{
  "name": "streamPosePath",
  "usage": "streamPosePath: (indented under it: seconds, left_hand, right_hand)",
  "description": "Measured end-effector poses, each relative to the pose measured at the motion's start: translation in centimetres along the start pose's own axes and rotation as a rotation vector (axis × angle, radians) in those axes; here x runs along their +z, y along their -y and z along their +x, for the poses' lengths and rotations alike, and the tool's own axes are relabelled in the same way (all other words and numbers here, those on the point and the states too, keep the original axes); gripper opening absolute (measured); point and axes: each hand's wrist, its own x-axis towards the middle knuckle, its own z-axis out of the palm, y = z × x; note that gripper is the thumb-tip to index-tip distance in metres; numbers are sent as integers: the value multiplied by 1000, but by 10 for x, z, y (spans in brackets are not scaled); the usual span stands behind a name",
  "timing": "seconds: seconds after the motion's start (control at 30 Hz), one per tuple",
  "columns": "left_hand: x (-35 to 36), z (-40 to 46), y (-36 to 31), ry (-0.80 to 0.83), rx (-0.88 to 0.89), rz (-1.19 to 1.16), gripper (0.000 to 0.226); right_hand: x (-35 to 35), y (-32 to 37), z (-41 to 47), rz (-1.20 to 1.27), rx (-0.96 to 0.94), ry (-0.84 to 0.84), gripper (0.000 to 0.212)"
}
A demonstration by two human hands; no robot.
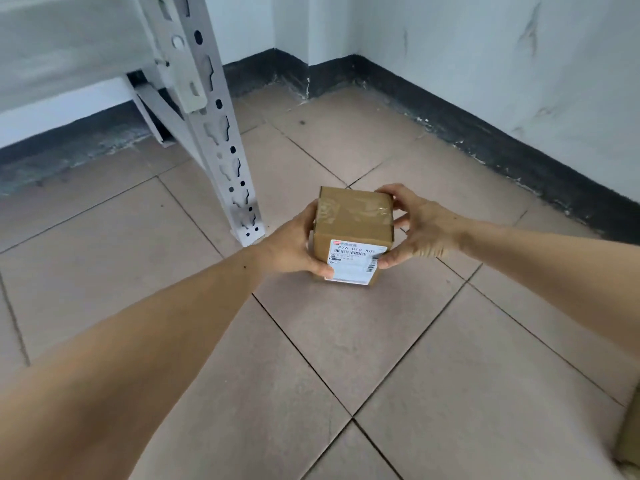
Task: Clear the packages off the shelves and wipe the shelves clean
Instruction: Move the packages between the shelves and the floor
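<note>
- Beige floor tiles [346,341] with dark grout lines fill most of the head view, running up to a black skirting band under pale, scuffed walls that meet in a corner at the top.
- At upper left stands a white metal shelf upright [221,133], punched with keyhole slots, its foot resting on the floor; the underside of a shelf board shows blurred above it.
- A small, roughly cubic cardboard package [353,230], taped across its top and bearing a white shipping label [355,265] on the face turned to the camera, is held between both hands, out in front of the person and to the right of the upright's foot.
- The left hand [294,244] grips the package's left side, fingers curled round it and the thumb tip lying on the lower left corner of the label.
- The right hand [419,230] pinches the right side, upper fingers on the top right edge, lower finger or thumb at the label's right edge.
- The package sits squarely between the two hands, neither one nearer, with no clear long axis; it appears low over the floor, though I cannot tell whether its base touches the tiles.
- My judgement: it is off the shelf and being set down, so the move turns on lowering it straight.
- At the far right edge a sliver of another brown box [632,438] shows.
</note>
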Motion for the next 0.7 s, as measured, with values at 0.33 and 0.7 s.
streamPosePath:
  seconds: [0.33,0.7]
  left_hand:
    - [-40,-62,-33,28,64,13,114]
    - [-129,-201,-104,-149,95,109,112]
  right_hand:
    - [-11,55,-39,165,-69,89,84]
    - [-39,194,-101,175,-342,150,90]
